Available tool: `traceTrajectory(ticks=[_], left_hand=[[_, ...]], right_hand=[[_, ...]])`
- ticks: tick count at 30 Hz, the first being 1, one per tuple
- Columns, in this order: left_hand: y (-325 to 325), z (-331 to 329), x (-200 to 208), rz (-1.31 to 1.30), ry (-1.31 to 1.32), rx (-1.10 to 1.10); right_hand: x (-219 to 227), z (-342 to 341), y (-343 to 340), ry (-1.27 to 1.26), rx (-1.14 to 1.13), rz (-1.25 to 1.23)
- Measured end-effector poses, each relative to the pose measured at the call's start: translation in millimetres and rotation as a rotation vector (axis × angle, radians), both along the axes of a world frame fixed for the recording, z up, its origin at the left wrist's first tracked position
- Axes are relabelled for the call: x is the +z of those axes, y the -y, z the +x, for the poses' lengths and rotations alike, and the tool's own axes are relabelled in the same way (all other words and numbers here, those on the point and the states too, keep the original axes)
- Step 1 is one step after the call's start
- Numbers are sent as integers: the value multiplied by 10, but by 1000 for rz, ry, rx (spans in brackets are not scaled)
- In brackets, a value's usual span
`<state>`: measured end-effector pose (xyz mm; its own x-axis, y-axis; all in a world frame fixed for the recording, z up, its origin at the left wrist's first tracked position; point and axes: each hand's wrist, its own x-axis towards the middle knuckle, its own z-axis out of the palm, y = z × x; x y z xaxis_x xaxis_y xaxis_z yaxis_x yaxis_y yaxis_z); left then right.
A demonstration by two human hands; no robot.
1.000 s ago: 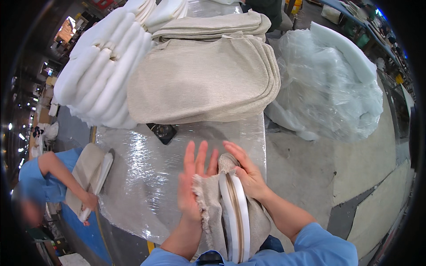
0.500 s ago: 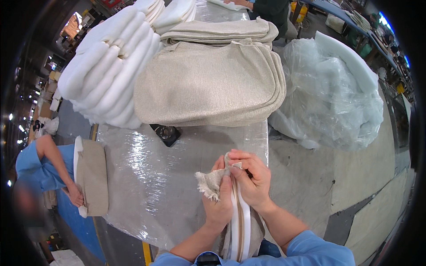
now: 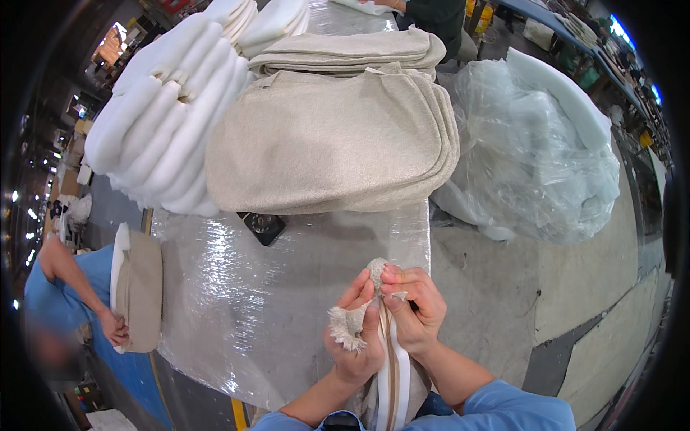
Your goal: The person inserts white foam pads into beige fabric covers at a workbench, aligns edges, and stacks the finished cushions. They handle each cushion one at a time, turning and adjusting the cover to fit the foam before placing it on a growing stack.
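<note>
A beige fabric cover (image 3: pixel 373 394) hangs down towards me from both my hands. Along it run white edge bands and a tan strip (image 3: pixel 392 366), which looks like a zipper. My left hand (image 3: pixel 358 348) is closed on the cover's upper end, thumb on top, and a frayed flap (image 3: pixel 348 327) sticks out beside that thumb. From the other side my right hand (image 3: pixel 417 312) pinches the same end, with a small frayed corner by its thumb. Between the fingertips a rounded bit of the fabric (image 3: pixel 376 269) pokes up. Whatever lies inside the fold is hidden.
Across the plastic-wrapped table (image 3: pixel 208 287) lie stacked beige covers (image 3: pixel 323 144) and folded white padding (image 3: pixel 154 129). A small black object (image 3: pixel 264 227) sits before them. At right is a clear bag of white padding (image 3: pixel 539 158). A co-worker (image 3: pixel 68 284) at left handles a beige cushion (image 3: pixel 144 294).
Both my hands have come slightly nearer with the cover, and its rounded end now bulges up between the fingertips. The co-worker's cushion appears slightly farther left as the view shifts.
</note>
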<state>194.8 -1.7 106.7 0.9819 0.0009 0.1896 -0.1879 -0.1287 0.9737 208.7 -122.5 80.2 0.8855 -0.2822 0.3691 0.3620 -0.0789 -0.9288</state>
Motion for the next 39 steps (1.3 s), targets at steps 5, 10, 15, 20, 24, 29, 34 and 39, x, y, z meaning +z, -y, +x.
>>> traceTrajectory(ticks=[5, 10, 15, 20, 24, 29, 34, 39], left_hand=[[-27, 86, 65, -45, -75, 48], [-138, 458, -40, -954, -405, -303], [120, 1021, -661, -268, -265, -205], [270, 1018, -558, -461, -423, -348], [322, 967, -289, -474, -464, -402], [316, 956, -147, -464, -455, -448], [356, 932, -46, -384, -422, -451], [328, 906, 49, -235, -404, -530]], right_hand=[[-226, 301, 453, -120, 430, 419], [-200, 1109, 520, -281, 347, 464], [-19, 1053, 83, -296, 247, 379], [31, 833, 129, -98, 222, 275], [-55, 740, 260, -29, 140, 82], [-1, 599, 182, -75, 243, 310], [-24, 483, 319, -94, 186, 72], [-40, 340, 304, -77, 148, 128]])
